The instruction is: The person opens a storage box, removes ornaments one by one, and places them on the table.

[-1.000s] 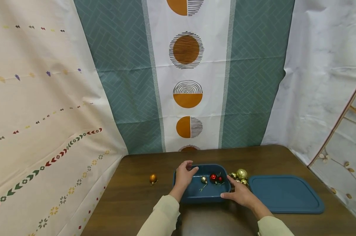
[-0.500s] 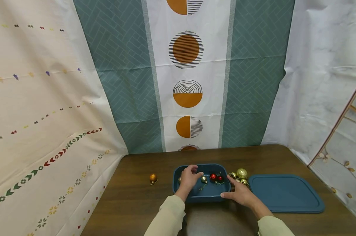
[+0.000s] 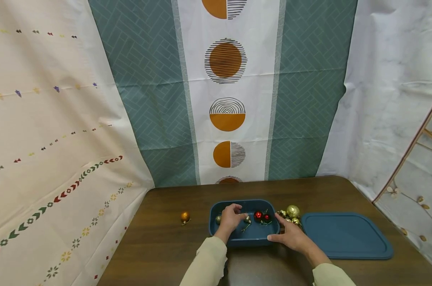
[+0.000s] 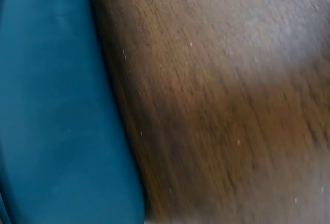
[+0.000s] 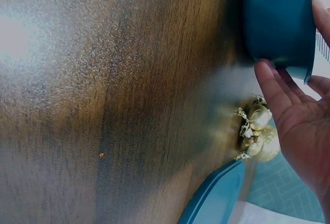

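In the head view, a blue box (image 3: 239,241) stands on the wooden table. My left hand (image 3: 229,220) is over the inside of the box, thumb and fingers apart. Its thumb partly covers a pale gold bauble (image 3: 248,219); contact is unclear. Left of that hand, inside the box, lies another gold bauble (image 3: 218,219). Two red baubles (image 3: 258,215) lie towards the right end. My right hand (image 3: 291,235) holds the box's near right corner, thumb on the near side, fingers against the end wall. The left wrist view shows only the box wall (image 4: 56,105) and tabletop.
Several gold baubles (image 3: 293,211) cluster just beyond the right hand. A flat blue lid (image 3: 346,236) lies on the table further right. One orange bauble (image 3: 185,216) sits left of the box. Patterned cloths hang behind and at both sides of the table.
My left hand has moved right within the box, uncovering the gold bauble at the left end and coming up to the pale gold one. The right hand keeps its place.
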Demonstrator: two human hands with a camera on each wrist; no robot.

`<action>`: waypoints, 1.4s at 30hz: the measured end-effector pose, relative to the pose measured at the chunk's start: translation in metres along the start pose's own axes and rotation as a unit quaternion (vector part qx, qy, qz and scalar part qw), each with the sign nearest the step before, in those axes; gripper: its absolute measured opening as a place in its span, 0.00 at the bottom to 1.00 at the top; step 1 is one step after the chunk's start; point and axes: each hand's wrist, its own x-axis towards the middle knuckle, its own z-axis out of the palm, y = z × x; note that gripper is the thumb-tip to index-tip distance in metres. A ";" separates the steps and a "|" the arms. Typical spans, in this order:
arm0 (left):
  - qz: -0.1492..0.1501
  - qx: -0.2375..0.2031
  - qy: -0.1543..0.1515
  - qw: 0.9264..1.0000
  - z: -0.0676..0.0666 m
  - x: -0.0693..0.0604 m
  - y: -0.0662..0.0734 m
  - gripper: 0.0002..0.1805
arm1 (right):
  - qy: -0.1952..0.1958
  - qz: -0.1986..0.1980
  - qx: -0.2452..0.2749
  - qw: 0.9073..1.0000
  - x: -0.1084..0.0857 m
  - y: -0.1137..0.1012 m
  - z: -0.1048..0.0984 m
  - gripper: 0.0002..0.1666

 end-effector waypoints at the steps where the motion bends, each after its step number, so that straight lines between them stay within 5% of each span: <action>1: 0.001 0.003 0.000 1.000 0.001 0.000 -0.001 0.18 | 0.001 -0.001 0.002 1.000 0.000 0.000 0.000 0.57; 29: -0.003 0.094 -0.015 0.995 0.011 0.004 0.005 0.12 | 0.009 -0.007 0.011 1.000 0.001 0.002 0.002 0.57; 42: 0.009 0.093 -0.014 0.995 0.013 0.006 0.002 0.07 | 0.008 -0.005 0.010 1.000 0.001 0.002 0.002 0.57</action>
